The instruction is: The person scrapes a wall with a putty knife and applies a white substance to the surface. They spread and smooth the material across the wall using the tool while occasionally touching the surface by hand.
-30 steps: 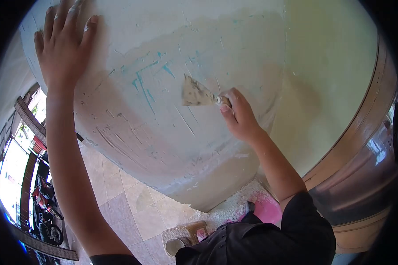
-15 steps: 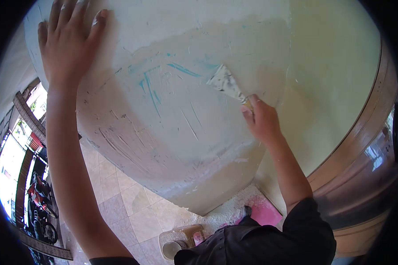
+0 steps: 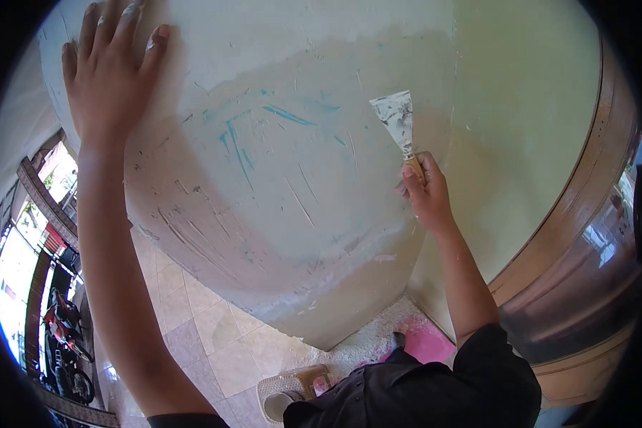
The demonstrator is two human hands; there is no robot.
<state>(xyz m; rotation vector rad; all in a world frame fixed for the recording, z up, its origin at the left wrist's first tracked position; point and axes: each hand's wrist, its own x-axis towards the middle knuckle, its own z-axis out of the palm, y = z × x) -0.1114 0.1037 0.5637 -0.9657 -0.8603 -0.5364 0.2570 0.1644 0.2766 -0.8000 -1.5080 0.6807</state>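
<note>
My left hand [image 3: 112,82] lies spread against the upper left of the pale wall [image 3: 264,171], its fingertips whitened. The wooden handle of a scraper [image 3: 398,120] is gripped in my right hand [image 3: 426,187], to the right of the scraped area. Its wide blade points up and is smeared with white and dark residue. Blue-green streaks [image 3: 237,146] and long scratches mark the wall between my hands. Whether the blade touches the wall I cannot tell.
On the tiled floor [image 3: 217,328] below stands a woven stool [image 3: 310,374] with a round container [image 3: 277,405]. White debris [image 3: 367,337] and a pink surface [image 3: 429,341] lie at the wall's foot. Wood framing [image 3: 581,171] curves on the right; motorcycles [image 3: 65,324] stand outside at left.
The scraper in my right hand has moved right across the wall and turned from pointing left to pointing up. Fresh blue-green streaks show. My left hand stays on the wall.
</note>
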